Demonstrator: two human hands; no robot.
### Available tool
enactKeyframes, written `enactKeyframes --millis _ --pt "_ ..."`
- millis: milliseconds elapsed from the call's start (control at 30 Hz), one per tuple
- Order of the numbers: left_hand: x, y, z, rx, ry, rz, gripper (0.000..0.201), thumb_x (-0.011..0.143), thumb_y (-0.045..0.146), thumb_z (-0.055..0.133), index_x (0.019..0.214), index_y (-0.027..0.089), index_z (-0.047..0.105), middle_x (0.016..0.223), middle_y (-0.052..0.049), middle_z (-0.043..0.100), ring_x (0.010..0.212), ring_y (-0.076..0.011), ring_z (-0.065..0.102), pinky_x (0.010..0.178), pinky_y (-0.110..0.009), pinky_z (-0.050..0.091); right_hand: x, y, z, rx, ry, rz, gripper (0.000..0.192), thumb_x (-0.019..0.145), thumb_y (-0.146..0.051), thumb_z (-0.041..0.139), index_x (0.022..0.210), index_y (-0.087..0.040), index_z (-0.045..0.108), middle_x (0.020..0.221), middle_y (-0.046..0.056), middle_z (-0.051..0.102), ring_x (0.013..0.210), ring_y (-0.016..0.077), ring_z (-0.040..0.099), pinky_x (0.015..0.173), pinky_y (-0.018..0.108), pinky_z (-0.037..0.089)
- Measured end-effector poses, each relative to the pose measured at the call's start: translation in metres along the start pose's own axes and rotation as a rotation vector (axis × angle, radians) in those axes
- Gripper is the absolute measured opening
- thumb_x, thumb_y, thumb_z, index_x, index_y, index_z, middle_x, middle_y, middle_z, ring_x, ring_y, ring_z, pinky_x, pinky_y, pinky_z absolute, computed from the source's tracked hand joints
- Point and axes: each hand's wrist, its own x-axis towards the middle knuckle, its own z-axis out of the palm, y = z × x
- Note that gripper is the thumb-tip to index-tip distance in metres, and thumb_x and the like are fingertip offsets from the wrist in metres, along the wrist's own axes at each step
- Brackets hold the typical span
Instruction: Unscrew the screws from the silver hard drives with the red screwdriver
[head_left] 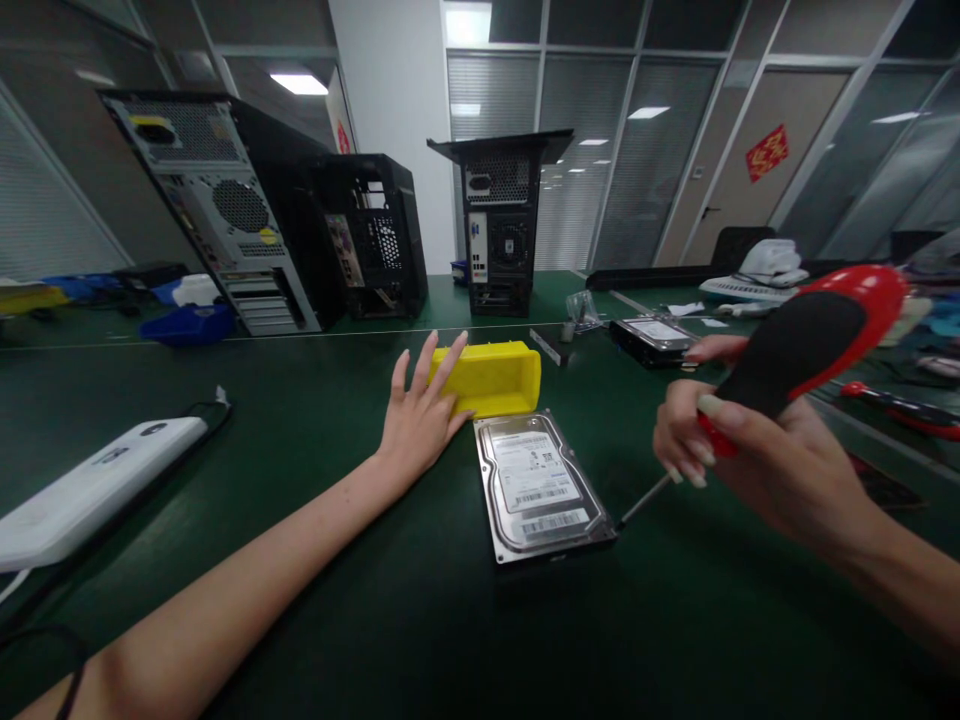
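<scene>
A hard drive lies label up on the green table in front of me. My right hand is closed round a red and black screwdriver; its tip is at the drive's near right corner. Whether the tip touches the drive or the table there, I cannot tell. Just behind the drive, a yellow plastic bin rests on its side, its opening towards me. My left hand lies against the bin's left end with its fingers spread, the thumb close to the drive's far left corner.
Computer cases stand along the back, one in the middle. Another drive lies at the back right, near a small plastic bag. A white power bank-like device is at left, a second red-black screwdriver at right.
</scene>
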Motion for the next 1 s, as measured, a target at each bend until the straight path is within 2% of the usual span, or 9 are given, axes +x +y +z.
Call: enactKeyframes --millis 267,533,767,1000 --pt "-0.006 -0.004 -0.002 0.011 -0.036 0.011 0.015 0.083 0.023 0.055 0.086 0.021 0.069 0.149 -0.002 0.025 0.137 -0.0339 0.014 0.107 -0.059 0.01 -0.004 0.001 -0.001 0.027 -0.053 0.001 0.03 0.086 -0.022 0.048 0.114 -0.028 0.039 0.063 -0.004 0.048 0.051 0.0114 0.049 0.047 0.028 0.043" --pt "-0.006 -0.01 -0.005 0.066 -0.047 0.013 0.012 0.08 0.017 0.059 0.082 0.021 0.07 0.148 -0.004 0.027 0.136 -0.0354 0.017 0.105 -0.062 0.011 -0.004 0.003 -0.001 0.017 -0.011 0.01 0.033 0.087 -0.023 0.047 0.118 -0.03 0.039 0.061 -0.004 0.047 0.05 0.012 0.049 0.046 0.028 0.043" --pt "-0.004 -0.018 0.009 0.166 -0.057 0.136 0.015 0.081 0.013 0.057 0.085 0.02 0.07 0.15 -0.002 0.019 0.138 -0.0311 0.012 0.109 -0.055 -0.008 0.001 0.008 -0.001 0.029 0.039 0.026 0.047 0.085 -0.025 0.05 0.127 -0.033 0.032 0.058 -0.005 0.042 0.047 0.0105 0.043 0.044 0.026 0.043" --pt "-0.008 -0.007 0.011 0.157 -0.065 0.105 0.016 0.08 0.01 0.056 0.086 0.018 0.069 0.151 -0.003 0.016 0.138 -0.0294 0.012 0.11 -0.051 -0.009 -0.004 0.006 0.002 0.04 0.01 -0.013 0.04 0.088 -0.026 0.042 0.126 -0.035 0.034 0.071 -0.001 0.044 0.053 0.0119 0.045 0.046 0.029 0.046"
